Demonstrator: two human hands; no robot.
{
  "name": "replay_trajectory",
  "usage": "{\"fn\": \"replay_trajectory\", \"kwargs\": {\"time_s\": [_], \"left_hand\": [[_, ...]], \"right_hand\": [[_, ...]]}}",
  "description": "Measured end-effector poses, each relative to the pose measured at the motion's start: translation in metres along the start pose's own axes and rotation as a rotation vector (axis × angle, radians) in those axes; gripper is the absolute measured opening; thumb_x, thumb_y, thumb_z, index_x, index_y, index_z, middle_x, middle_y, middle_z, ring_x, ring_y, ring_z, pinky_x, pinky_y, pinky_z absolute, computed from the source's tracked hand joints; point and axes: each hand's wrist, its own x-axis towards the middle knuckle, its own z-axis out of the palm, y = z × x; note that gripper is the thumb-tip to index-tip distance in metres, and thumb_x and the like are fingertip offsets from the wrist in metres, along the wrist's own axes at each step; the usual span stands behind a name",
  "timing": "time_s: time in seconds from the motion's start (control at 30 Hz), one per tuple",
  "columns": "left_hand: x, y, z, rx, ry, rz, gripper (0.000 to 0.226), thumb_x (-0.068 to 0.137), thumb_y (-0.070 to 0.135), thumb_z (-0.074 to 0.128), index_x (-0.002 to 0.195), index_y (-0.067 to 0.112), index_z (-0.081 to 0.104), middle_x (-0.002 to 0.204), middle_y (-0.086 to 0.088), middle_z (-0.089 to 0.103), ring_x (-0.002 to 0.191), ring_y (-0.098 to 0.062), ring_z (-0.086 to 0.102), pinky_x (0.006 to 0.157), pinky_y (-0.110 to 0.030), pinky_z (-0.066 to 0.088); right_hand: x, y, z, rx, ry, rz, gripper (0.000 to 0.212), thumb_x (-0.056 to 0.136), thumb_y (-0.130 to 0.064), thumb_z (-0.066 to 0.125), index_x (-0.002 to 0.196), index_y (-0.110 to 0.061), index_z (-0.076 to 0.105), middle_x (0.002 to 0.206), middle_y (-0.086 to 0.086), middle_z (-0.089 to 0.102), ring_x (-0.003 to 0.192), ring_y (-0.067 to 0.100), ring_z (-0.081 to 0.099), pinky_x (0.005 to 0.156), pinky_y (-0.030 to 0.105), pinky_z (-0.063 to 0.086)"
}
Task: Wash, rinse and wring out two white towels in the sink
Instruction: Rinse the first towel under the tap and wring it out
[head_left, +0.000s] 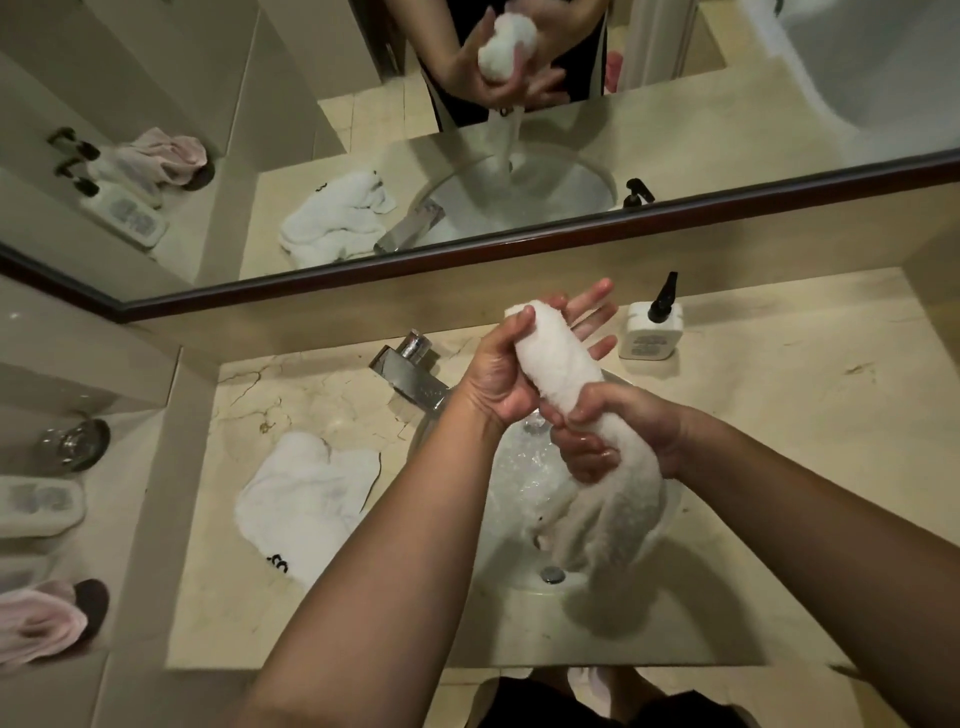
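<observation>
Far left ledge: glass, flat white dispenser with a grey label, too blurred to read, then a pink cloth over something dark.

Second towel lies crumpled on the marble counter, left of the sink, clear of the rim. Black marking on its lower edge; looks like a few rounded characters, cannot read them.

Chrome faucet at the back left of the basin, spout angled toward the bowl. The left wrist hides the spout tip.

Left hand is clamped round the upper part of the rolled towel: thumb across the top end, fingers wrapped under. Full grip, no gap.

Towel is a twisted roll running from upper left to lower right above the basin. Its loose tail hangs into the bowl, down near the overflow fitting. Water is pooled and bubbly in the bowl under the hands.

Right hand grips the lower part of the same roll, fingers curled tight round it and wet.

The open fingers behind the top of the roll are hazy; cannot tell what they belong to.

Pump bottle on the counter, back right of the sink: white body, black pump, small printed label, unreadable.

Mirror above repeats both hands on the towel.
</observation>
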Motion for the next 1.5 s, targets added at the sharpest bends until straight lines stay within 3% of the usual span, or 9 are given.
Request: {"fn": "replay_trajectory", "kwargs": {"time_s": [0.1,0.23,0.6,0.77,0.93,1.1,1.23,1.4,1.5], "left_hand": [[0.007,0.0,0.007,-0.066,0.161,0.002,0.026,0.066,0.01,0.081,0.085,0.013,0.063,0.098,-0.011,0.07,0.093,-0.029,0.069,0.088,-0.043,0.056],[0.014,-0.002,0.008,0.064,0.457,-0.04,0.007,0.09,0.008,0.056,0.094,0.012,0.057,0.058,-0.001,0.054,0.048,-0.012,0.054,0.054,-0.025,0.051],[0.018,-0.046,-0.021,0.124,0.957,-0.174,0.035,0.094,0.025,0.061,0.063,0.018,0.048,0.049,0.002,0.041,0.038,-0.014,0.038,0.046,-0.021,0.036],[0.023,-0.061,-0.028,0.101,1.163,-0.076,0.031,0.093,0.014,0.054,0.063,0.015,0.047,0.042,0.001,0.038,0.033,-0.016,0.033,0.042,-0.019,0.031],[0.027,-0.065,-0.033,0.069,1.278,-0.07,0.031,0.088,0.012,0.053,0.059,0.013,0.042,0.042,0.0,0.037,0.034,-0.017,0.03,0.044,-0.02,0.028],[0.024,-0.043,-0.022,0.111,0.917,-0.148,0.034,0.095,0.029,0.059,0.066,0.015,0.049,0.053,0.0,0.049,0.045,-0.014,0.047,0.054,-0.024,0.043],[0.004,-0.015,-0.012,-0.047,0.426,-0.075,0.033,0.085,0.034,0.068,0.101,0.005,0.064,0.092,-0.014,0.065,0.095,-0.03,0.066,0.089,-0.043,0.053],[0.007,0.002,-0.011,-0.087,0.06,-0.122,0.08,0.068,0.038,0.088,0.133,0.006,0.052,0.12,-0.019,0.061,0.121,-0.036,0.057,0.097,-0.048,0.051],[0.014,0.005,-0.006,-0.109,-0.102,-0.143,0.076,0.07,0.032,0.087,0.134,0.008,0.053,0.124,-0.021,0.06,0.126,-0.038,0.053,0.101,-0.053,0.047]], "right_hand": [[0.001,-0.006,-0.004,0.001,-0.026,0.03,0.024,0.069,-0.018,0.067,0.085,-0.01,0.052,0.053,0.002,0.043,0.039,0.011,0.042,0.05,0.026,0.034],[-0.001,-0.009,0.001,-0.154,0.244,0.107,0.012,0.081,-0.015,0.064,0.075,-0.011,0.055,0.056,0.004,0.045,0.042,0.014,0.041,0.051,0.027,0.039],[0.021,0.032,-0.025,-0.977,0.963,-0.031,0.016,0.069,-0.015,0.07,0.079,-0.006,0.062,0.061,0.004,0.063,0.052,0.018,0.058,0.054,0.027,0.042],[0.038,0.052,-0.051,-1.579,1.096,0.053,0.061,0.075,-0.031,0.048,0.135,-0.019,0.048,0.073,0.005,0.059,0.07,0.03,0.059,0.059,0.03,0.041],[0.044,0.06,-0.065,-1.601,1.214,0.044,0.044,0.08,-0.045,0.044,0.114,-0.02,0.059,0.083,0.005,0.066,0.069,0.029,0.057,0.059,0.03,0.038],[0.02,0.031,-0.041,-1.014,1.0,-0.092,0.024,0.07,-0.023,0.069,0.09,-0.009,0.065,0.069,0.004,0.064,0.059,0.024,0.06,0.055,0.035,0.046],[-0.006,0.0,-0.011,-0.646,0.635,-0.171,0.014,0.078,0.005,0.066,0.07,-0.002,0.056,0.05,0.009,0.051,0.039,0.019,0.043,0.043,0.025,0.038],[-0.009,-0.014,-0.001,-0.331,0.209,0.001,0.011,0.074,-0.007,0.06,0.075,-0.006,0.049,0.05,0.008,0.043,0.038,0.016,0.038,0.046,0.023,0.039],[-0.003,-0.015,-0.004,-0.103,-0.084,0.065,0.009,0.074,-0.01,0.059,0.079,-0.01,0.051,0.05,0.004,0.043,0.037,0.012,0.04,0.047,0.022,0.039]]}}
